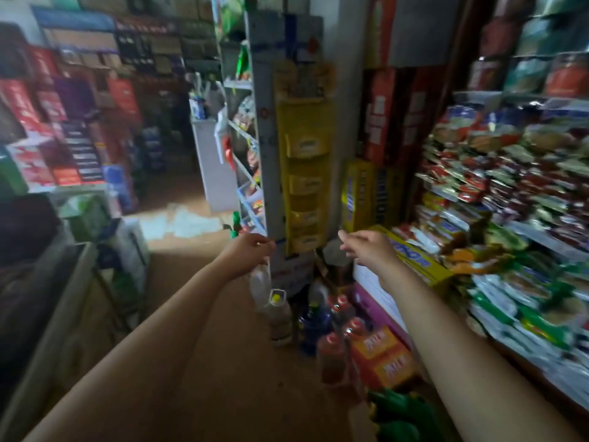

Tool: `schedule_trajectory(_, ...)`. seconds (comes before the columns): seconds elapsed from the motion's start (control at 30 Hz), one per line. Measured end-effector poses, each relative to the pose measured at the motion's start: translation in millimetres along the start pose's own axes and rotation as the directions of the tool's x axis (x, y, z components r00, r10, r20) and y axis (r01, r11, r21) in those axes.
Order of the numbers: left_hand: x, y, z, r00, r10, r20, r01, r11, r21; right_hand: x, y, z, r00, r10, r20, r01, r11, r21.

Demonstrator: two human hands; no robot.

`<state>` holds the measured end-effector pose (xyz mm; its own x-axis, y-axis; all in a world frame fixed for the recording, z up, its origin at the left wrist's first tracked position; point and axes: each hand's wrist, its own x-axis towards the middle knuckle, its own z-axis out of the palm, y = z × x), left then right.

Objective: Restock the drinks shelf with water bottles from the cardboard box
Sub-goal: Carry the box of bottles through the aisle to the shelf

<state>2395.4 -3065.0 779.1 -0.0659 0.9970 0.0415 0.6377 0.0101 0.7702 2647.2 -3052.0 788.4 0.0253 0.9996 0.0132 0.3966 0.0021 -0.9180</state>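
My left hand (250, 252) reaches forward over the floor, its fingers curled round the top of a clear plastic bottle (259, 283) that hangs below it. My right hand (366, 247) stretches out at the same height, fingers straight and holding nothing, near the foot of a tall white shelf end (266, 138). The picture is blurred with motion. I cannot make out the cardboard box or a drinks shelf.
Several bottles stand on the floor ahead: a yellow-capped one (280, 317), a dark blue one (314, 327) and red-capped ones (331, 355), beside orange cartons (382, 355). Shelves of snack packets (510, 193) line the right. Stacked boxes (63, 122) fill the left. A yellow hanging display (306, 173) covers the shelf end.
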Motion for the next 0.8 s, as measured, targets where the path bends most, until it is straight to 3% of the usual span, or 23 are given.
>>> schedule_trajectory(0.2,79.9,-74.5,-100.0,0.979,-0.074,-0.189,0.076,0.997,0.006,99.6,-82.0,124.7,0.947,-0.230,0.225,0.279,0.935,-0.218)
schedule_trajectory(0.37,154.7,-135.5,-156.5,0.968,-0.132,-0.214,0.168,0.973,0.157,200.3,-115.2,228.3,0.885,-0.305,0.353,0.410,0.869,-0.276)
schedule_trajectory(0.6,310.7,-198.0,-260.8,0.932,-0.210,-0.294,0.302,0.899,0.317,382.1,-189.6,349.9,0.818,-0.361,0.449,0.521,0.795,-0.311)
schedule_trajectory(0.8,440.1,-245.8,-338.9,0.906,-0.233,-0.352,0.343,0.893,0.292,515.7,-249.7,454.6,0.778,-0.403,0.481,0.560,0.793,-0.241)
